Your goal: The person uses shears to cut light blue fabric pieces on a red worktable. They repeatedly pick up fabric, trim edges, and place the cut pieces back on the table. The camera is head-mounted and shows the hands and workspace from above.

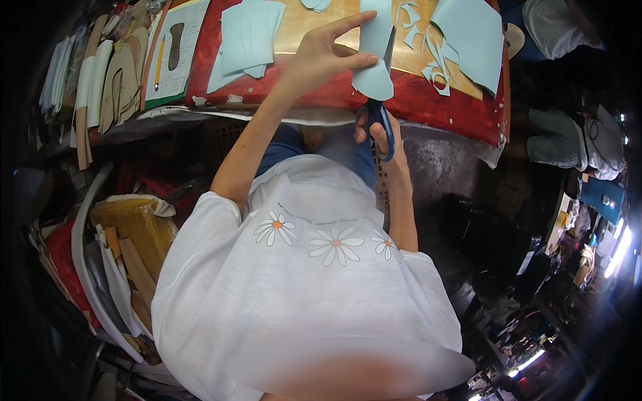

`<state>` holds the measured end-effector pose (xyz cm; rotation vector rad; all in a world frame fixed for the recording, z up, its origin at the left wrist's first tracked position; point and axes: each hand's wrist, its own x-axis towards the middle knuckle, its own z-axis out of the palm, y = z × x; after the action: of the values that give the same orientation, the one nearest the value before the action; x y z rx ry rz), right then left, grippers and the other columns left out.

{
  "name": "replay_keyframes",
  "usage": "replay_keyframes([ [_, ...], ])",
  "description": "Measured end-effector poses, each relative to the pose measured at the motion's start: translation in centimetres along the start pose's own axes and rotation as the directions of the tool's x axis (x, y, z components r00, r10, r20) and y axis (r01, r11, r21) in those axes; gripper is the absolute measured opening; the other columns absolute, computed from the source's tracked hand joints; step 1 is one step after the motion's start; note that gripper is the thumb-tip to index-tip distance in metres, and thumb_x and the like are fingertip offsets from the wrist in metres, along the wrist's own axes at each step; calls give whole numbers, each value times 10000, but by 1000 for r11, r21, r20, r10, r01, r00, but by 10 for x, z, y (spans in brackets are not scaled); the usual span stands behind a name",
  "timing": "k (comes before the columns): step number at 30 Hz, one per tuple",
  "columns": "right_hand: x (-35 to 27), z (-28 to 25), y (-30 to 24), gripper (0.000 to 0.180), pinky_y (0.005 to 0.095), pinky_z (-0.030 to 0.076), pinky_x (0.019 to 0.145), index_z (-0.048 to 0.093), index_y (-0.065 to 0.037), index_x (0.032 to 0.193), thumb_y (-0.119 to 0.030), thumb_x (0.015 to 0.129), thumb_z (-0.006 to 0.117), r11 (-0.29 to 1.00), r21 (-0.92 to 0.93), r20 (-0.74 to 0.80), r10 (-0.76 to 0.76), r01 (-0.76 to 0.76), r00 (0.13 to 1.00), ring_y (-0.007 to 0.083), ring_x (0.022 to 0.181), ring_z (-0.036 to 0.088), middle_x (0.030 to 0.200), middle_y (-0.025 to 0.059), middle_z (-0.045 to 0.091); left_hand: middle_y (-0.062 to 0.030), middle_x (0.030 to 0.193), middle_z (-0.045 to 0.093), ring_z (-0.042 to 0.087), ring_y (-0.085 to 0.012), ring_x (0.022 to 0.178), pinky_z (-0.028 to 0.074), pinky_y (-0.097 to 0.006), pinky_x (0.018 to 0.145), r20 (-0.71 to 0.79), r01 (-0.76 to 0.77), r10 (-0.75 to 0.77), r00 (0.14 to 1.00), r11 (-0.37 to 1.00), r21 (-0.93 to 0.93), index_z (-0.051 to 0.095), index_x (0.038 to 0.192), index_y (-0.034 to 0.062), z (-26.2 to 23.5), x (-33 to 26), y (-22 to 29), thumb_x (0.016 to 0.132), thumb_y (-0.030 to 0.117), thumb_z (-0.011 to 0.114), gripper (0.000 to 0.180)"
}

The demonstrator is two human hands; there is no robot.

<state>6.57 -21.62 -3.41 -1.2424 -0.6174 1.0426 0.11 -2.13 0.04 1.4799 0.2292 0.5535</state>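
Between the thumb and fingers of my left hand (328, 50) is a light blue sheet piece (374, 83), long with a rounded lower end. My right hand (390, 137) grips dark blue-handled scissors (384, 123), fingers through the loops. Their blades point up along the right edge of the sheet piece, one blade partly hidden by it. Thin curled offcuts (438, 70) lie to the right of the scissors. A larger light blue sheet (471, 33) rests beyond them. Left of my left hand sits a stack of cut light blue pieces (247, 40).
The red table (461, 117) carries a tan board (301, 20). At its left lie a paper sheet with a dark insole-shaped piece (176, 45) and a yellow pencil (160, 63). Rolled and folded materials (124, 80) crowd the far left. Another person's legs (552, 140) show at right.
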Motion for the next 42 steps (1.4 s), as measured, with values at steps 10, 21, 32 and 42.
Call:
replay_keyframes([
  [10,-6,13,1,413,206,391,542,535,-41,874,-412,797,699,998,-13,-123,64,-66,990,71,564,490,626,-4,510,-124,1310,500,655,-196,930,548,-294,802,-39,24,-26,999,999,-39,450,1333,61,7,-6,1,783,67,718,612],
  [21,3,8,-2,487,213,375,537,577,-2,1007,-432,805,688,995,-61,-90,-81,76,993,85,588,494,679,7,533,-81,1184,590,640,-163,938,546,-269,811,-19,30,-31,999,999,-28,499,1292,57,5,-5,0,801,27,687,527],
  [32,2,11,-4,530,216,376,519,582,-8,979,-492,788,678,992,-126,-114,-18,3,993,78,571,493,658,2,521,-97,1273,534,633,-166,965,531,-275,845,-8,39,-40,999,997,-67,492,1290,34,9,-15,-6,774,18,710,561],
  [42,5,-7,-6,617,203,356,504,578,-21,1047,-568,771,648,998,-53,-58,-41,38,997,70,606,507,690,9,550,-97,1259,547,643,-162,929,537,-282,820,132,109,-110,985,994,15,448,1336,56,7,-21,-2,775,35,715,622],
])
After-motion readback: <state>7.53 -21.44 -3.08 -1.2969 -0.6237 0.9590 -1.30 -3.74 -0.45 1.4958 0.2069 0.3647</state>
